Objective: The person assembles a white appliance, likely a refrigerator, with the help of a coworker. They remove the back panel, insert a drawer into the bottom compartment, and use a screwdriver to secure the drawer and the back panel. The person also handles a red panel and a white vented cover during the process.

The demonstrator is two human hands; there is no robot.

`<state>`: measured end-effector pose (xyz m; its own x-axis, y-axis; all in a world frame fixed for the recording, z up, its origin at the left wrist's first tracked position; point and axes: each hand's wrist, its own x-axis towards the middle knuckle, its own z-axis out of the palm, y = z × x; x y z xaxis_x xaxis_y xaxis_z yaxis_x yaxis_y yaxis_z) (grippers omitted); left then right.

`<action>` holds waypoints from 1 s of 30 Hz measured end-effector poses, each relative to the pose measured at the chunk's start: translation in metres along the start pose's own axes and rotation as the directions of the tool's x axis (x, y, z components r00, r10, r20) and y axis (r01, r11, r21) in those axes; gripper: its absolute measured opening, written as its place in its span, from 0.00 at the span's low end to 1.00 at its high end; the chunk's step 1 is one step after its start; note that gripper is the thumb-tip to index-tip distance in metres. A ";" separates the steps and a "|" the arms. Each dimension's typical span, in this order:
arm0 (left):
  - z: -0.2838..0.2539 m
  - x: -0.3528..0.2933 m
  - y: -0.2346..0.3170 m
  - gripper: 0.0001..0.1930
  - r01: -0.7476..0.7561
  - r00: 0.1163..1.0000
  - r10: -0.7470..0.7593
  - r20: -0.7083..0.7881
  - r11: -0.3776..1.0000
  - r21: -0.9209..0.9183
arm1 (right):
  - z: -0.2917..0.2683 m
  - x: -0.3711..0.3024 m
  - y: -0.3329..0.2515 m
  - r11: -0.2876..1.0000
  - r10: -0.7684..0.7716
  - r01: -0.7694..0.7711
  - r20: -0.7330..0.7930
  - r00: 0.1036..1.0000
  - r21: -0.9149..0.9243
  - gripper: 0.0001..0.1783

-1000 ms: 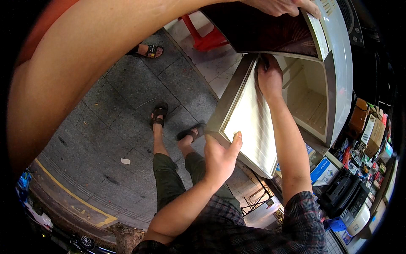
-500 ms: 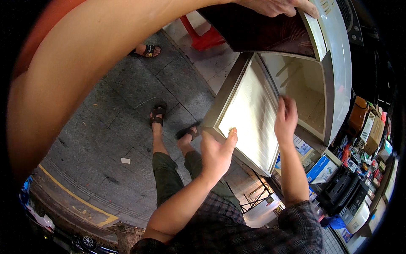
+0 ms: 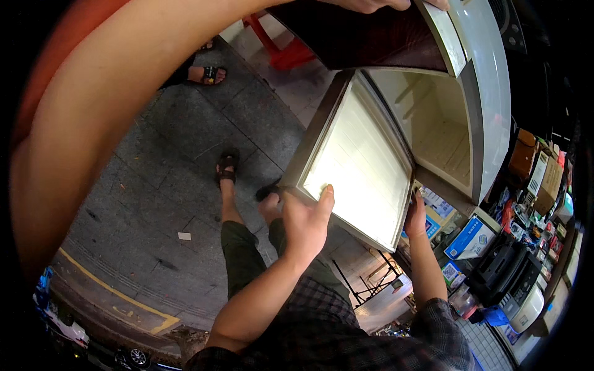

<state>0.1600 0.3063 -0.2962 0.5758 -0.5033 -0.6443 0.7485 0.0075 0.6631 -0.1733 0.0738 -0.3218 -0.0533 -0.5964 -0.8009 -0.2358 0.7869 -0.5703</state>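
Note:
A refrigerator (image 3: 490,123) with a pale side stands before me, its dark red door (image 3: 371,37) closed. The lower refrigerator door (image 3: 359,161) hangs open, its white inner panel facing up toward me. My left hand (image 3: 304,222) grips the door's left near corner, thumb on the inner panel and fingers hidden under the edge. At the right edge, close to the cabinet, my right hand (image 3: 416,217) is closed around the door's rim; its fingers are partly hidden. Behind the door shows the bare cream compartment (image 3: 442,127).
Another person's arm (image 3: 124,80) crosses the upper left, its hand on top of the refrigerator. A red plastic chair (image 3: 288,52) stands behind. At right are a blue-and-white box (image 3: 471,238), a black printer (image 3: 504,272) and cluttered goods. A sandalled foot (image 3: 210,75) stands on the paving.
My right hand has come down from the door's inner side to its right edge. My left hand keeps its grip. The other person's hand now shows less at the top edge.

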 end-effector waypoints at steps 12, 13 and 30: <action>0.002 -0.001 -0.002 0.18 -0.039 0.997 0.039 -0.063 0.999 0.012 | 0.017 0.046 -0.011 0.997 -0.078 0.078 0.051 0.996 -0.009 0.29; 0.002 -0.001 -0.001 0.18 -0.044 0.997 0.044 -0.064 0.999 -0.002 | 0.012 0.051 -0.011 0.999 -0.051 0.052 0.037 0.998 -0.017 0.29; -0.006 0.007 0.002 0.18 -0.025 0.999 0.024 0.039 1.000 0.017 | 0.009 0.078 -0.011 0.993 -0.064 0.063 0.000 0.998 -0.101 0.30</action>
<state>0.1676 0.3084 -0.3013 0.5803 -0.5361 -0.6131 0.7285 0.0052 0.6850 -0.1660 0.0203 -0.3798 -0.0379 -0.6453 -0.7630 -0.3358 0.7273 -0.5985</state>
